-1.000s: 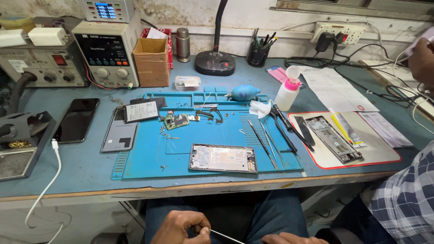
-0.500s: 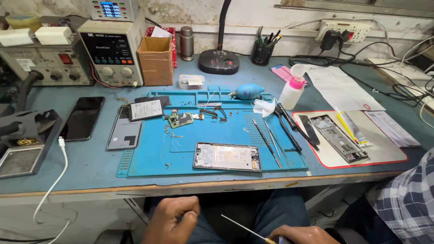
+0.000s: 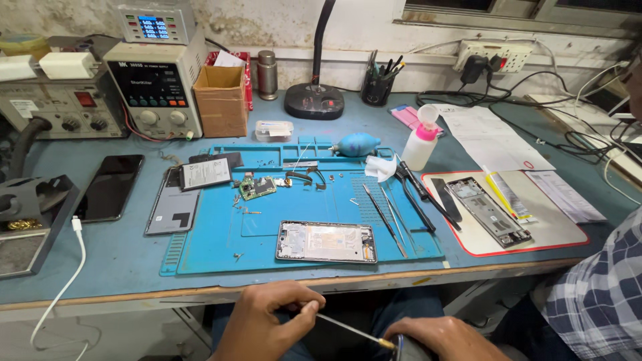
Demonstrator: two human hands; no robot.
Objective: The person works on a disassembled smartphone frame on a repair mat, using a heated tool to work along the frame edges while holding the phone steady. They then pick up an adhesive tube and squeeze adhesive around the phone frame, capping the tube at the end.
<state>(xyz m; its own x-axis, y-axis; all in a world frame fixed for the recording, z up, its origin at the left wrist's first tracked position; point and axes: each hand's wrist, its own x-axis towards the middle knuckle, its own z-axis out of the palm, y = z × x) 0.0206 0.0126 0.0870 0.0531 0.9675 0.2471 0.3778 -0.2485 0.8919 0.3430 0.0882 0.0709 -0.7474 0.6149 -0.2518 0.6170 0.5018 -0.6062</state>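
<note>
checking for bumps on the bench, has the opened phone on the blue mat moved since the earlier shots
No. The opened phone sits at the same spot near the blue mat's front edge, left of the tweezers; only the head camera shifted.

At the back left of the bench a grey bench power supply (image 3: 155,90) shows a dark rectangular display panel (image 3: 148,78); on top of it sits a smaller unit with a glowing blue screen (image 3: 152,27). Just to its right stands an open brown cardboard box (image 3: 221,100), with a red packet (image 3: 234,61) behind it. A black phone (image 3: 109,187) lies screen-up at left. A battery with a white label (image 3: 205,173) rests on the blue mat's (image 3: 301,261) upper left corner.
</note>
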